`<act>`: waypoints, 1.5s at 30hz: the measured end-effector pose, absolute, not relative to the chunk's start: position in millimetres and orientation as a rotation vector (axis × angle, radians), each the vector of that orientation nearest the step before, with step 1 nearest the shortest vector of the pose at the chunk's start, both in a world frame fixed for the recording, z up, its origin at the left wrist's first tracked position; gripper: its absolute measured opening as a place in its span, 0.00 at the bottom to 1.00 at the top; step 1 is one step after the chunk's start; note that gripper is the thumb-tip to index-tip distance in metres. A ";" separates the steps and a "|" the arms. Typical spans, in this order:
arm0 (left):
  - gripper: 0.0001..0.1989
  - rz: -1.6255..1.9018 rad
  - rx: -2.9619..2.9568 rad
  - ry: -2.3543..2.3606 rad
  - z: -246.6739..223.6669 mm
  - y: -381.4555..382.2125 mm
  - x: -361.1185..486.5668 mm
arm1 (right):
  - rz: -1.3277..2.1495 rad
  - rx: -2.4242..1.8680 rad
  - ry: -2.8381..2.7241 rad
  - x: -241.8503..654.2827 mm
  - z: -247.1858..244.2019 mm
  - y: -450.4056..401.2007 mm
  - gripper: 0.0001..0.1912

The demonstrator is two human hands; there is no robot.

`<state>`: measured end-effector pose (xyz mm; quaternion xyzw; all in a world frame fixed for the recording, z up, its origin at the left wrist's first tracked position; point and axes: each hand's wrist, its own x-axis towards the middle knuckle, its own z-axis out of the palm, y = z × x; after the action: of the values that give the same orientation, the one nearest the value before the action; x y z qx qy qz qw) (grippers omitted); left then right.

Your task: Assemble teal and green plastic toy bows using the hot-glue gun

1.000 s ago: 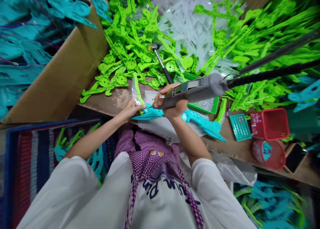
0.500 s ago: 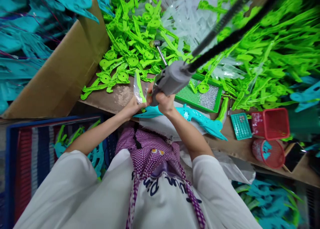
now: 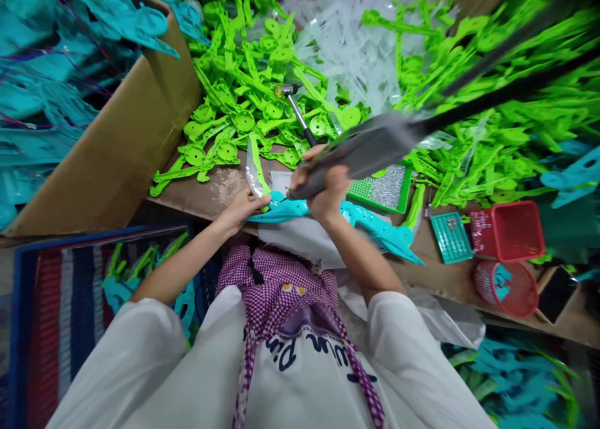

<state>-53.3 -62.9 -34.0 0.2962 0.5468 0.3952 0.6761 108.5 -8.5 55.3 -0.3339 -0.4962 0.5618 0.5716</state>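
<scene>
My left hand [image 3: 244, 207] pinches the left end of a long turquoise plastic part [image 3: 375, 227], where a green piece with a clear blade [image 3: 255, 169] stands out from it. My right hand [image 3: 324, 188] is wrapped round a grey power screwdriver [image 3: 365, 144], blurred by motion and tilted, its black cable running to the upper right. The driver's tip is near the turquoise part's left end; whether they touch I cannot tell. The part lies along the table's front edge, over a white sheet [image 3: 309, 236], partly hidden behind my right hand.
Green plastic parts [image 3: 244, 121] are heaped on the table, with a hammer [image 3: 300, 113] among them. A green tray [image 3: 403, 191] holds small metal pieces. Red baskets [image 3: 520, 229] stand at the right. A cardboard box [image 3: 112, 129] of turquoise parts is at the left.
My right hand and the screwdriver have tilted lower and shifted slightly right, uncovering the turquoise part's left end. My left hand has stayed at that end.
</scene>
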 end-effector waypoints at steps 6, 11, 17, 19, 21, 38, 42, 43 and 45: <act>0.40 1.125 0.902 1.482 -41.3 -110.1 -64.1 | 0.662 -0.937 -1.143 177.6 68.4 47.5 0.22; 0.15 0.955 1.468 1.686 -38.6 -135.7 -65.1 | 0.623 -1.110 -1.170 194.3 20.1 93.9 0.29; 0.09 0.899 1.582 1.666 -35.5 -128.2 -63.1 | 0.597 -1.112 -1.178 187.5 -3.5 123.9 0.31; 0.09 0.921 1.577 1.672 -36.4 -128.5 -62.0 | 0.594 -1.121 -1.188 187.9 -4.3 126.2 0.31; 0.10 0.939 1.525 1.694 -38.1 -130.8 -61.5 | 0.609 -1.113 -1.226 188.8 -4.5 126.2 0.32; 0.23 1.063 1.017 1.637 -57.2 -135.7 -73.5 | 0.553 -1.068 -1.017 188.7 42.3 97.9 0.31; 0.24 1.071 0.998 1.635 -55.4 -135.1 -72.2 | 0.722 -0.810 -0.986 163.0 67.0 36.7 0.25; 0.24 1.056 0.990 1.610 -54.6 -134.7 -73.0 | 0.808 -0.779 -1.021 152.4 65.3 19.0 0.26; 0.26 1.033 0.969 1.543 -53.4 -133.8 -75.4 | 0.957 -0.763 -1.078 129.5 52.8 -12.8 0.33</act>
<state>-75.4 -133.8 -53.4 0.4005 0.6381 0.4272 0.4998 129.5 -12.8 52.8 -0.3405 -0.4811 0.4272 0.6856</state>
